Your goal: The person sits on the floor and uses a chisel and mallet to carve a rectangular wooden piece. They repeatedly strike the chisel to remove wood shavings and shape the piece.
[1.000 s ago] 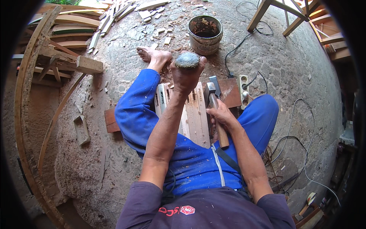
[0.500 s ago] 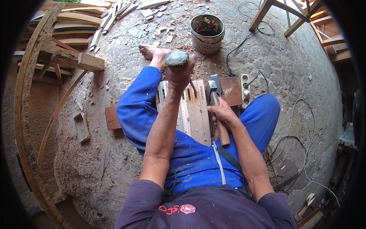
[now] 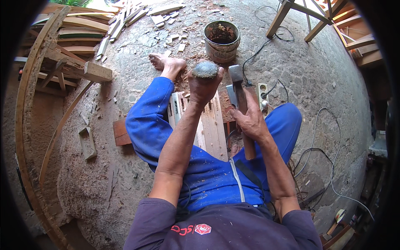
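My left hand (image 3: 203, 88) is closed round an upright chisel (image 3: 205, 70); its rough, battered round top faces me, and its blade is hidden behind the hand. Below it lie several pale wooden strips (image 3: 213, 131) side by side, with slots cut in them, between my legs. In my right hand (image 3: 253, 118) is a hammer (image 3: 236, 75), gripped by its wooden handle, head up, just right of the chisel top and apart from it. Partly behind the hammer shows a flat grey-blue piece (image 3: 231, 92) that I cannot identify.
A reddish-brown board (image 3: 121, 132) lies under the strips. Ahead stands a dirty bucket (image 3: 222, 52). A white power strip (image 3: 262, 93) with cords is at the right. Wood offcuts (image 3: 160, 21) litter the far floor; a small wooden box (image 3: 87, 143) lies left.
The hammer has risen and its head has moved farther away from me, now beside the chisel top. My left hand with the chisel has shifted slightly right. The view has shifted a little.
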Demonstrator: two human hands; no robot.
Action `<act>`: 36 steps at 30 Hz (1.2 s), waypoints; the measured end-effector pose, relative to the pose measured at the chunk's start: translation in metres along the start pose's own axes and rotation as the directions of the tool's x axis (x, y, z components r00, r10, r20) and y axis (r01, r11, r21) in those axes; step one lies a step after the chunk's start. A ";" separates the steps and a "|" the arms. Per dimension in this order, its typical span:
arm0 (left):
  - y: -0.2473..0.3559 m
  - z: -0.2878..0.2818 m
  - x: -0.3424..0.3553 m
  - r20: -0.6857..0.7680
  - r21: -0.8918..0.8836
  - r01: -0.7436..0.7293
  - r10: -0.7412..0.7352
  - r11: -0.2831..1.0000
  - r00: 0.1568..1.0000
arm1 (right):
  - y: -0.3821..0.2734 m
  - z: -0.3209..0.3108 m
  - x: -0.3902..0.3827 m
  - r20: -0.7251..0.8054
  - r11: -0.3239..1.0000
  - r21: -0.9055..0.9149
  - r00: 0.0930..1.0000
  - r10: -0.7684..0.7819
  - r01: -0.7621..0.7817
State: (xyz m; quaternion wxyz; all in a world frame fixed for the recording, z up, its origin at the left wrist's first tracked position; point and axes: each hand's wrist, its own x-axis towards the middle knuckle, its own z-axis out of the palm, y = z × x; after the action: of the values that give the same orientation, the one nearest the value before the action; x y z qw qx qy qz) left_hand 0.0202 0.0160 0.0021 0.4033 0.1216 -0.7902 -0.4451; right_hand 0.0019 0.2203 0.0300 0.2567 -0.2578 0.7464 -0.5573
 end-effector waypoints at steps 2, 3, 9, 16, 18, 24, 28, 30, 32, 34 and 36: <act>-0.005 -0.002 -0.002 0.016 0.021 0.005 -0.005 1.000 1.000 | -0.025 -0.012 0.003 -0.044 0.896 -0.313 0.938 -0.345 0.315; -0.009 -0.002 -0.003 0.013 -0.029 0.045 -0.045 0.999 0.999 | -0.048 -0.021 0.000 -0.009 0.896 -0.339 0.951 -0.308 0.287; 0.008 -0.007 -0.004 -0.025 -0.009 -0.068 0.068 0.998 0.997 | -0.133 -0.041 -0.001 0.097 0.643 -0.526 0.791 -0.605 0.556; 0.011 -0.002 -0.015 -0.030 -0.093 -0.112 0.109 0.989 0.994 | -0.084 -0.029 0.014 0.306 0.485 -0.783 0.920 -0.245 0.390; 0.004 0.000 -0.013 -0.023 -0.074 -0.135 0.134 0.988 0.991 | -0.076 -0.031 0.013 0.294 0.496 -0.746 0.888 -0.354 0.445; -0.027 -0.001 -0.003 0.049 0.198 -0.278 0.274 0.940 0.961 | -0.097 -0.026 0.005 0.260 0.620 -0.652 0.897 -0.357 0.436; -0.002 0.002 -0.010 -0.026 -0.121 -0.086 0.083 0.989 0.996 | -0.144 -0.031 0.005 0.131 0.526 -0.586 0.712 -0.690 0.617; -0.007 -0.004 -0.014 -0.046 -0.068 -0.095 0.092 0.993 0.995 | -0.160 -0.029 0.003 0.113 0.506 -0.596 0.690 -0.715 0.623; -0.001 -0.002 -0.014 -0.024 -0.081 -0.062 0.060 0.995 0.998 | -0.154 -0.027 0.004 0.145 0.459 -0.671 0.710 -0.689 0.583; -0.002 0.004 -0.020 -0.137 -0.134 -0.037 0.019 0.990 0.990 | -0.127 -0.019 0.006 0.292 0.354 -0.820 0.860 -0.419 0.451; -0.013 0.010 -0.030 -0.083 -0.066 -0.093 0.088 0.993 0.993 | -0.093 -0.014 0.010 0.306 0.520 -0.763 0.923 -0.234 0.385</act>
State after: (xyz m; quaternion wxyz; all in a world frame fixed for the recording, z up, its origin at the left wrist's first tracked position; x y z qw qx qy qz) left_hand 0.0301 0.0309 -0.0262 0.4584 0.0891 -0.7622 -0.4483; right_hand -0.0056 0.2011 0.1218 0.0676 -0.5198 0.8350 -0.1674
